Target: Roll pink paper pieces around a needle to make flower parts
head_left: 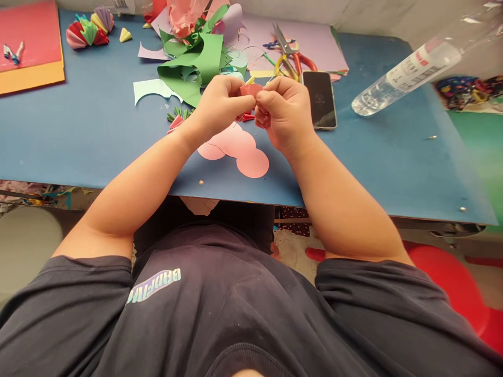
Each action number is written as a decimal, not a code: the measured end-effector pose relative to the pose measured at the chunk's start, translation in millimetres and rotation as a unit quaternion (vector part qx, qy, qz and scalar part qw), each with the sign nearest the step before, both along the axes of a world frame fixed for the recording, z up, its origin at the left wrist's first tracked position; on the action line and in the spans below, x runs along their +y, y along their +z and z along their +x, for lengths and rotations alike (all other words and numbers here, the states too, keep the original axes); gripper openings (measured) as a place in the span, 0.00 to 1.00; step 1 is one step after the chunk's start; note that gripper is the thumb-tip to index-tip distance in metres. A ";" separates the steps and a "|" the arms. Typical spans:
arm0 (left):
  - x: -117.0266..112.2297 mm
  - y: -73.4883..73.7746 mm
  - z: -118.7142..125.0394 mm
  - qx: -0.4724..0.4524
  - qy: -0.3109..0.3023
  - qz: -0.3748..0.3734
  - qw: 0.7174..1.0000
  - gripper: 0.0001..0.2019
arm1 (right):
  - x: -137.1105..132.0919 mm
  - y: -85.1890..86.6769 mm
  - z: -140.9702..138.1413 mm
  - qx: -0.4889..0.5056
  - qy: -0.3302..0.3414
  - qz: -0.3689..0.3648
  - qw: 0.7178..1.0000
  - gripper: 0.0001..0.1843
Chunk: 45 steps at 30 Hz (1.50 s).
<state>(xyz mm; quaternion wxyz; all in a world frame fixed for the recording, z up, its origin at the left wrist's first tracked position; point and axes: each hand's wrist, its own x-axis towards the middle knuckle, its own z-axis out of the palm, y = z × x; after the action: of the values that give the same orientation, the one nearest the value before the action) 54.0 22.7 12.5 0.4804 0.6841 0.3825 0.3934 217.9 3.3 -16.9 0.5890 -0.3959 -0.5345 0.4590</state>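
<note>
Between my two hands, above the blue table, is a small folded pink paper piece (pixel 251 90). My left hand (pixel 223 99) pinches its left side with thumb and fingers. My right hand (pixel 285 107) is closed at its right edge, fingertips pressed together; a thin pale strand shows above them. Whether the right fingers grip the paper or the strand is hidden. Below lie several overlapping pink paper circles (pixel 252 163). Small folded green paper pieces (pixel 179 113) and a folded pink piece (pixel 176 123) rest by my left wrist. Some red folded paper (pixel 247 117) shows between the hands.
Green paper scraps (pixel 208 55) heap up behind my hands. Scissors (pixel 288 47) lie on purple sheets (pixel 251 34). A phone (pixel 319 99) is right of my right hand, then a tilted-looking water bottle (pixel 408 73). Folded paper fans (pixel 89 30) and red sheets (pixel 31 31) sit at left.
</note>
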 end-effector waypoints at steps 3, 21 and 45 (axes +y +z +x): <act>0.6 -0.9 -1.2 -0.005 -0.008 0.005 1.000 0.15 | -0.1 -0.5 0.2 -0.010 -0.001 -0.005 1.000 0.25; 0.1 -10.0 -16.6 -0.091 -0.057 -0.034 0.994 0.09 | 5.4 -3.4 -6.7 0.006 0.029 0.007 1.000 0.26; 12.9 -30.1 -28.2 -0.173 -0.081 -0.035 0.981 0.09 | 17.2 -12.5 -15.5 0.042 0.066 0.055 0.995 0.28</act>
<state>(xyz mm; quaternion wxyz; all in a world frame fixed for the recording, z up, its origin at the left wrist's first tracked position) 25.8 35.6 -17.6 0.5931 0.6175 0.2507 0.4518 202.4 20.5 -29.4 0.5999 -0.3075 -0.5588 0.4831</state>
